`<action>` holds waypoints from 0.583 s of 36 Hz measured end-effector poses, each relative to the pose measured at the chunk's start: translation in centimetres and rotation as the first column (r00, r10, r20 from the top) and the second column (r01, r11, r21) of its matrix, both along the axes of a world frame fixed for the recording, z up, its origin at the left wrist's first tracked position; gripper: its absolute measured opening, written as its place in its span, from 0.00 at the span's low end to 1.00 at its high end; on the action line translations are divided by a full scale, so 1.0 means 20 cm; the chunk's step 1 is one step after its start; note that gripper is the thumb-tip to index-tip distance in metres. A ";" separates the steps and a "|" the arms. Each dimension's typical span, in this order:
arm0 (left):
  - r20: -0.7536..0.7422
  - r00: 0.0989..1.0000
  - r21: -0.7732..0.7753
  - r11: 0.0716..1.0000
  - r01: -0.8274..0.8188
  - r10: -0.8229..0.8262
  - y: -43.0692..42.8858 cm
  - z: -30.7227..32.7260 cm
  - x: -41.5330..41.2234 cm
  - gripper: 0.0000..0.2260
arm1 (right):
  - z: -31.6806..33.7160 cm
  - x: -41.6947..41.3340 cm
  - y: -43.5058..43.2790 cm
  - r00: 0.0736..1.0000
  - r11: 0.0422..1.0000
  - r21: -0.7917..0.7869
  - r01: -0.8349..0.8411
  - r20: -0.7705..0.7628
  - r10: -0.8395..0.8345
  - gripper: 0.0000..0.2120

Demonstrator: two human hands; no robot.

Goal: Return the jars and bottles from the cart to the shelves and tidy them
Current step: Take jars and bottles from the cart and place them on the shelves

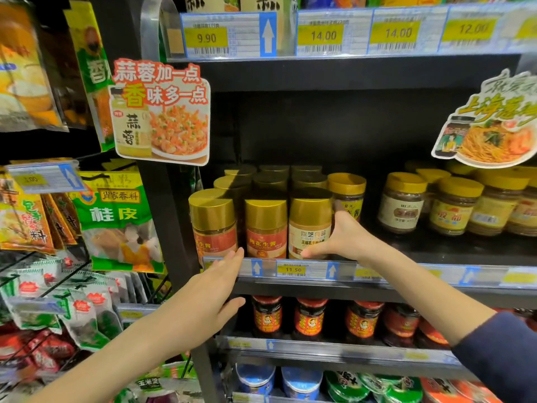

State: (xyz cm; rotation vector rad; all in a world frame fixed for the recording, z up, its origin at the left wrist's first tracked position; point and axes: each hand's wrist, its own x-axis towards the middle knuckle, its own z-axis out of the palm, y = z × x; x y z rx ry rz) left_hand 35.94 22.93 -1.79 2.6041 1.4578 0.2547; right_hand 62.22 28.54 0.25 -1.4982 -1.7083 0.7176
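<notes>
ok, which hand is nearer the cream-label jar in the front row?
Right. The right hand wraps the cream-label jar, thumb across its front. The left hand is lower left, at the price rail.

Middle shelf [406,276]: tall jars [270,181] in three files at left end, several deep. Front row, left to right, side by side: first jar [213,225], second jar [266,228], third jar [309,228]. Right hand [343,237] round right side of third jar, thumb across its front. Lone jar [347,193] just behind right hand. Gap, then squat jars [453,205] at right. Left hand [215,283] before shelf edge, below first jar. Lower jars [311,318] on shelf beneath; tubs [302,382] under those. Packets [116,216] hang left of shelving
</notes>
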 end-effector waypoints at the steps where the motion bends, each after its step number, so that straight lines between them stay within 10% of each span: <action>1: 0.003 1.000 -0.006 1.000 0.001 -0.001 0.00 0.00 0.00 0.35 | 0.00 0.00 0.00 1.000 1.000 0.000 -0.001 0.002 0.001 0.46; 21: 0.058 0.996 -0.070 0.995 0.077 -0.073 -0.02 0.08 -0.01 0.36 | 0.08 0.02 -0.08 0.993 0.996 -0.091 -0.013 -0.117 0.003 0.41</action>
